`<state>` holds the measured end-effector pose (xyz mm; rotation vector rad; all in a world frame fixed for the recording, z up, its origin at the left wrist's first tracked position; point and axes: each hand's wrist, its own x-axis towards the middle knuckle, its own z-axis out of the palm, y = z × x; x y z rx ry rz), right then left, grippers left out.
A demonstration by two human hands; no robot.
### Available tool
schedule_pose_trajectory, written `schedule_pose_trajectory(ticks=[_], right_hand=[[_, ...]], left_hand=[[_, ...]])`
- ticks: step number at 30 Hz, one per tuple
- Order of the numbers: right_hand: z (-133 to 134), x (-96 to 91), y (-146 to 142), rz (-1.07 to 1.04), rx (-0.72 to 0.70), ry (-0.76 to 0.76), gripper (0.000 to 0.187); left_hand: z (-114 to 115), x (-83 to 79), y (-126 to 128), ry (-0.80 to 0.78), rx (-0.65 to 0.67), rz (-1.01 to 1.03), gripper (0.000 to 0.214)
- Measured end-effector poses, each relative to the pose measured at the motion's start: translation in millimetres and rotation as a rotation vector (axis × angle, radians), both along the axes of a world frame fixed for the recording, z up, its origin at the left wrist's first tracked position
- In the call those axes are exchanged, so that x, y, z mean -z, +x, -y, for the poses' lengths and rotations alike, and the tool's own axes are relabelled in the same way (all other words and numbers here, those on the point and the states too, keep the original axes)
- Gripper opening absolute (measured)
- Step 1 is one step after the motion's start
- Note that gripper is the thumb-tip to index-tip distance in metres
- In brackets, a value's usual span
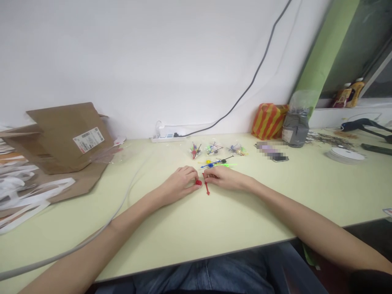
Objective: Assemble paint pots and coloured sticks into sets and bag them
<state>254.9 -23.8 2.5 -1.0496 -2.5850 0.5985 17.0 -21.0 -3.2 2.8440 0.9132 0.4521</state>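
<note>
On the pale green desk, the left hand is pinching a red knob, while the right hand is gripping the top of a thin red pointer, just beside the knob, below scattered coloured pointers.

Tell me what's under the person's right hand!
The right hand rests over the pale green table top. A red plastic stick pokes out below its fingertips. The stick's upper part is covered by the fingers, and whatever lies under the palm is hidden.
</note>
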Motion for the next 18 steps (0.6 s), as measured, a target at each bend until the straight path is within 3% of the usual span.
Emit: schedule_pose_trajectory(ticks=[10,18], right_hand=[[-1.8,-3.6,2.5,-0.001,-0.05,-0.048,0.013],[0.1,5.6,-3.3,-0.043,0.002,0.036,0.01]], left_hand=[[1.4,-1.1,0.8,0.001,0.025,0.007,0.02],[-1.5,1.9,-1.0,0.014,0.027,-0.02,0.018]])
